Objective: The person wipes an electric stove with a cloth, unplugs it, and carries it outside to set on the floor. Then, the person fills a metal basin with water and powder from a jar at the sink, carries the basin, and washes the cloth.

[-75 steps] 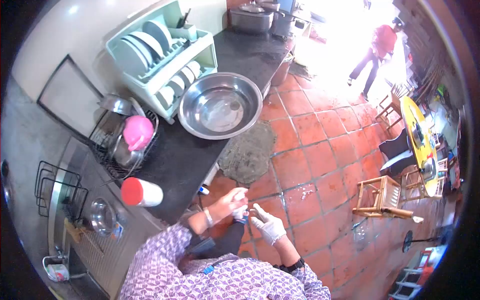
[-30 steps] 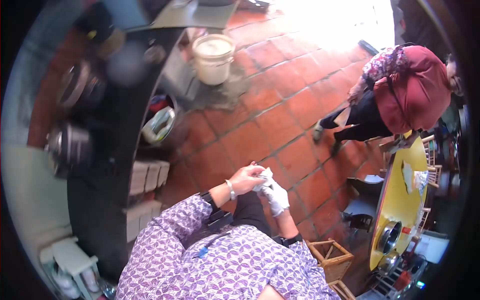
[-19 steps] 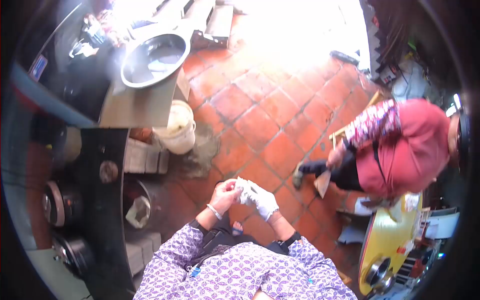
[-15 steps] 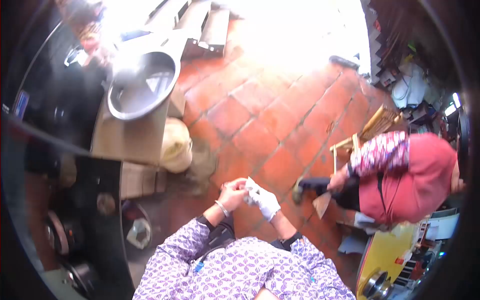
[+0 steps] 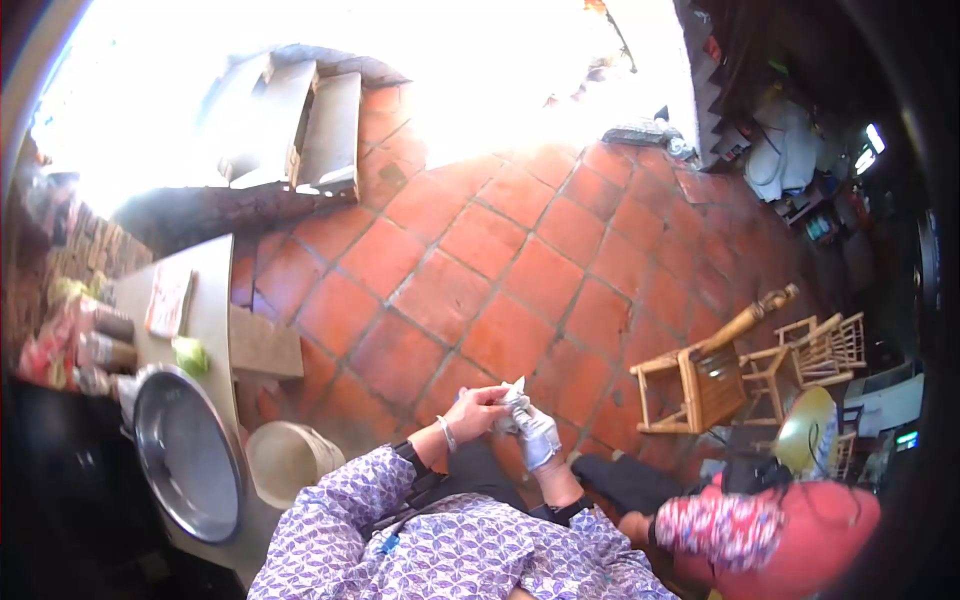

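Note:
My left hand point(image 5: 474, 412) is bare, with a bracelet at the wrist, and its fingers are pinched on a white glove point(image 5: 515, 400) at the fingers of my other hand. My right hand point(image 5: 537, 438) wears this white glove, which looks greyish over the palm. The two hands meet in front of my patterned top, above the tiled floor. The right fingers are bunched together beside the left fingertips, and whether they hold anything is hidden by the glove and its folds.
On the left, a metal basin point(image 5: 188, 455) lies on a counter point(image 5: 215, 330), with a pale bucket point(image 5: 285, 462) beside it. Bamboo chairs point(image 5: 690, 395) stand on the right. A person in a pink top point(image 5: 790, 540) is close at my lower right. Grey steps point(image 5: 330, 135) are at upper left.
My view has turned, so the basin now shows lower left and the person lower right. The chairs and more floor have come into sight. Both hands stay together at the glove.

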### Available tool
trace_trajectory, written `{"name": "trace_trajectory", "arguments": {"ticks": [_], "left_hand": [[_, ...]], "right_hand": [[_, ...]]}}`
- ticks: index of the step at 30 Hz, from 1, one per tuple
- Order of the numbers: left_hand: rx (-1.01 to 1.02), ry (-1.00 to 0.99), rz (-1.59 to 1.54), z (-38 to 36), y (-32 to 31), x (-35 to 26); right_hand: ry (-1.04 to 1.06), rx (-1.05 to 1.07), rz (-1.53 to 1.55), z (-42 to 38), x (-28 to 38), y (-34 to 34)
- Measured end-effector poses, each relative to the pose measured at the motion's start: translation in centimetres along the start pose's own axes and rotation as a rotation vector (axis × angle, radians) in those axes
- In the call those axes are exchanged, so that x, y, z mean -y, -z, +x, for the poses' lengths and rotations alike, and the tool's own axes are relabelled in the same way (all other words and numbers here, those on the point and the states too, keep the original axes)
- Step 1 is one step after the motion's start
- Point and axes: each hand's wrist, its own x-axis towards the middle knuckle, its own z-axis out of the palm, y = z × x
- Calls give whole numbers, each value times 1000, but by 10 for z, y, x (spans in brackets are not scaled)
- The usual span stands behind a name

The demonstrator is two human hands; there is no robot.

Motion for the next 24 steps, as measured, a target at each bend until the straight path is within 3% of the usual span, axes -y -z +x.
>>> {"name": "trace_trajectory", "arguments": {"ticks": [2,6,10,12,14,16,18,21,24], "left_hand": [[-19,108,-166,39,24,-33],[-38,72,-197,112,76,-111],[-164,9,-308,195,126,-137],[-173,66,-307,238,152,-157],[-126,-21,-37,285,179,-192],[-81,-24,-160,343,204,-188],[31,83,-145,394,231,-217],[-10,128,-108,453,255,-267],[-39,153,-90,521,273,-299]], "right_hand": [[-68,53,-144,55,45,-6],[32,38,-263,154,95,-14],[13,65,-478,260,138,-23],[-51,50,-414,312,158,-27],[-72,20,-286,364,187,-33],[-105,22,-257,410,211,-33],[15,28,-321,454,238,-36],[-7,-36,-445,507,288,-42],[-30,-110,-369,576,298,-18]]}}
